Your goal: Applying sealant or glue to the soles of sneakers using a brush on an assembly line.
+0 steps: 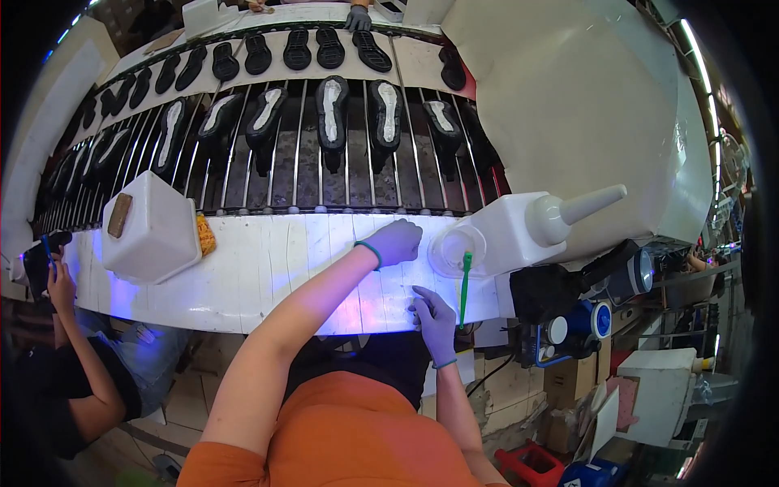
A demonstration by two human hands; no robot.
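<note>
Both my hands wear thin purple gloves. My left hand (395,242) is closed in a fist over the far part of the white bench (276,268), left of a round white cup (446,250). What that fist holds, if anything, is hidden. Nearer to me, my right hand (435,318) is at the bench's front edge, its fingers loosely bent and apart, with nothing seen in them. A green-handled brush (465,290) leans out of the cup toward me, just right of this hand.
Behind the bench, a roller conveyor (276,191) carries black shoes (331,122) with white-coated soles. Farther back lie black soles (297,50). A white spouted bottle (519,231) lies right; a white container (150,231) is left. A co-worker's gloved hand (358,18) is beyond; another person (89,357) sits left.
</note>
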